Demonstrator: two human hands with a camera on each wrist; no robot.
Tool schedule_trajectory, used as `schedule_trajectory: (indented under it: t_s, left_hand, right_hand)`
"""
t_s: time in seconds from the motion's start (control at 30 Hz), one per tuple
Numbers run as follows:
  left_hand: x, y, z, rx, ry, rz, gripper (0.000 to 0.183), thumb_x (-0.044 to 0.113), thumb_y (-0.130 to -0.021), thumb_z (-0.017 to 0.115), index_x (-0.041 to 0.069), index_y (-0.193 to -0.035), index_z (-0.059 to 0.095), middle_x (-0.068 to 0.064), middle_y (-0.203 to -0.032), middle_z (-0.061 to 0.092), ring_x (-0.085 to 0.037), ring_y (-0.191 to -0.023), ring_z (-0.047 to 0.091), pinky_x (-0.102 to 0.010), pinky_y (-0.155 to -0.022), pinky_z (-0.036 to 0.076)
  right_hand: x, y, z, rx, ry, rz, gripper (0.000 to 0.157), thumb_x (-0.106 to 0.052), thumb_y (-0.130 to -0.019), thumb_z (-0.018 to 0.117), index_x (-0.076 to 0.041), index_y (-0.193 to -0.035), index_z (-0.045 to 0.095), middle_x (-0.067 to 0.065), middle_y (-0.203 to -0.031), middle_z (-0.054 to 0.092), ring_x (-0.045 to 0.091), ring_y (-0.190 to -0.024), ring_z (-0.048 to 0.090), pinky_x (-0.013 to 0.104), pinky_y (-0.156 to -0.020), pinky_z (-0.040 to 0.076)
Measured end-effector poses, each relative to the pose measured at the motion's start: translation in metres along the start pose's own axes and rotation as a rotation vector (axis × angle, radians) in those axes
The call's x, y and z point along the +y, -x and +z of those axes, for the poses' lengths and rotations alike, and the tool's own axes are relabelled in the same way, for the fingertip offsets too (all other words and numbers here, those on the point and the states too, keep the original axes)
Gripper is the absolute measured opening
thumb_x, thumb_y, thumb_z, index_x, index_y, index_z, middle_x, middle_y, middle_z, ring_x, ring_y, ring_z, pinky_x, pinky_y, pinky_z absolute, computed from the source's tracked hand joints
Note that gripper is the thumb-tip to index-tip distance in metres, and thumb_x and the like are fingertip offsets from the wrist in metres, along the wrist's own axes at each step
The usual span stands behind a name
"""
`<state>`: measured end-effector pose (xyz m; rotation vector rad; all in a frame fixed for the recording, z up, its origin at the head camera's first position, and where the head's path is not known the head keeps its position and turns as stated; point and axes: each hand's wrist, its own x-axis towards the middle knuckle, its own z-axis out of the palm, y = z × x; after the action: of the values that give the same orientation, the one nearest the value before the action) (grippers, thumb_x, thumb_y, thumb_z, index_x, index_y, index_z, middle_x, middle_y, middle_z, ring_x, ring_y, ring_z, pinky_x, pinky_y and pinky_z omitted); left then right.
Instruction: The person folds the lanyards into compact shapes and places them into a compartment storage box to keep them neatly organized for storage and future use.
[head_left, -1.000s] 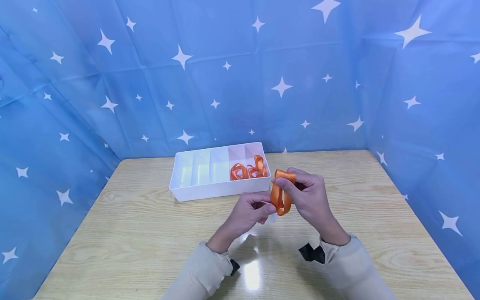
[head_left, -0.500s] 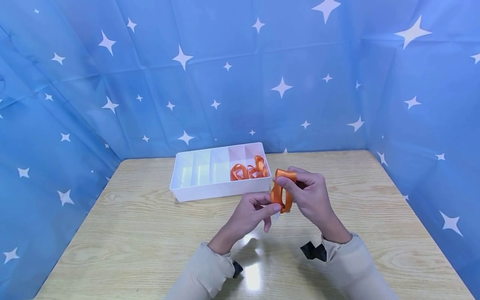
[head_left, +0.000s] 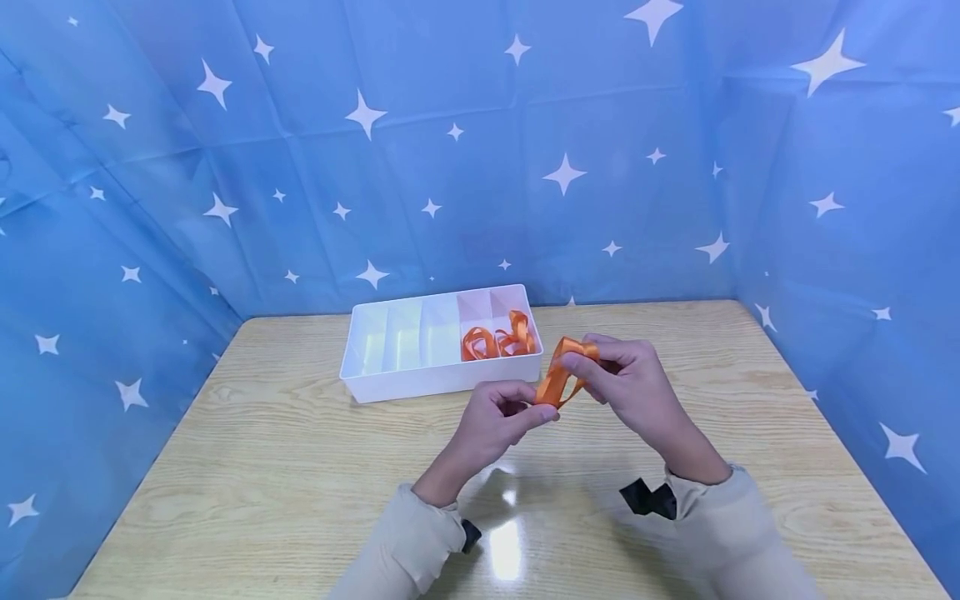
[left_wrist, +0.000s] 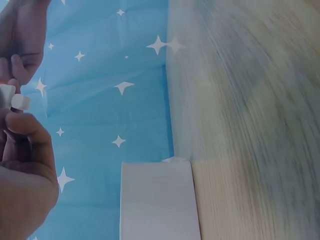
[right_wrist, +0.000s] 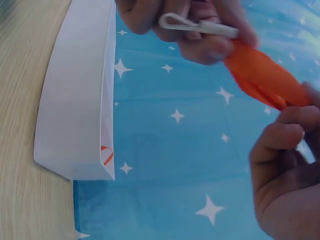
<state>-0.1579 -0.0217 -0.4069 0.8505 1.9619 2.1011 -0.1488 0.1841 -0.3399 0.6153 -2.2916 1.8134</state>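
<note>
Between my two hands is an orange ribbon lanyard point(head_left: 553, 385), folded into loops. My left hand point(head_left: 489, 423) pinches its lower end between thumb and fingers, and my right hand point(head_left: 633, 385) pinches the upper end. A white plastic clip point(right_wrist: 219, 29) with a small loop sticks out of the left hand in the right wrist view. In the left wrist view the white end piece point(left_wrist: 20, 101) shows at the left edge, while most of the ribbon is hidden. Just behind the hands stands a white divided box point(head_left: 408, 385), with orange ribbons point(head_left: 516, 335) in its two rightmost compartments.
The box's compartments to the left show bare bottoms. Everything rests on a light wooden table point(head_left: 247, 467). A blue star-patterned cloth point(head_left: 465, 167) hangs behind the table and along both sides.
The ribbon has gone from hanging in upright loops to a slanted stretch between the hands. My right hand has moved slightly right; the left still pinches the lower end. The box has not moved.
</note>
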Motion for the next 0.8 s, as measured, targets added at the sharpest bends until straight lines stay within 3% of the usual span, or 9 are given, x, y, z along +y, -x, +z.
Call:
schedule_trajectory:
  t_s: [0.13, 0.27, 0.43, 0.6, 0.8]
  left_hand:
    - [-0.003, 0.000, -0.002, 0.035, -0.042, 0.020, 0.013, 0.010, -0.092, 0.072, -0.003, -0.095, 0.075, -0.018, -0.076, 0.065, -0.011, -0.057, 0.046, -0.020, -0.051, 0.036]
    - [-0.005, -0.001, -0.003, 0.064, -0.046, 0.025, 0.016, 0.011, -0.091, 0.073, -0.004, -0.096, 0.075, -0.019, -0.079, 0.067, -0.011, -0.059, 0.047, -0.019, -0.052, 0.037]
    - [-0.006, -0.002, -0.003, 0.079, -0.049, 0.038, 0.019, 0.015, -0.090, 0.074, -0.003, -0.097, 0.075, -0.017, -0.080, 0.069, -0.012, -0.059, 0.047, -0.020, -0.053, 0.037]
    - [-0.006, -0.002, -0.001, 0.095, -0.043, 0.051, 0.023, 0.019, -0.091, 0.073, -0.003, -0.098, 0.075, -0.016, -0.078, 0.067, -0.012, -0.060, 0.047, -0.020, -0.053, 0.038]
    - [-0.005, -0.001, 0.004, 0.121, -0.012, 0.068, 0.021, 0.014, -0.092, 0.072, -0.004, -0.102, 0.074, -0.021, -0.087, 0.071, -0.014, -0.064, 0.051, -0.019, -0.056, 0.040]
  right_hand:
    - [-0.001, 0.001, -0.008, -0.053, 0.015, 0.134, 0.019, -0.018, -0.098, 0.066, -0.005, -0.093, 0.078, 0.004, -0.061, 0.039, 0.021, -0.049, 0.035, 0.033, -0.043, 0.030]
    - [-0.003, 0.003, -0.014, -0.100, -0.044, 0.230, 0.026, -0.023, -0.100, 0.063, -0.001, -0.096, 0.076, 0.004, -0.053, 0.033, 0.022, -0.046, 0.030, 0.034, -0.044, 0.028]
    - [-0.004, 0.005, -0.017, -0.194, -0.252, 0.258, 0.032, -0.022, -0.105, 0.053, 0.004, -0.098, 0.071, 0.000, -0.054, 0.049, 0.019, -0.042, 0.028, 0.034, -0.043, 0.029]
    - [-0.001, 0.007, -0.015, -0.254, -0.460, 0.261, 0.030, -0.017, -0.107, 0.046, -0.001, -0.105, 0.072, -0.001, -0.078, 0.072, 0.015, -0.039, 0.032, 0.032, -0.045, 0.032]
    - [0.002, 0.010, -0.011, -0.266, -0.598, 0.237, 0.034, -0.016, -0.109, 0.041, -0.003, -0.119, 0.070, 0.004, -0.100, 0.076, 0.013, -0.043, 0.038, 0.026, -0.049, 0.039]
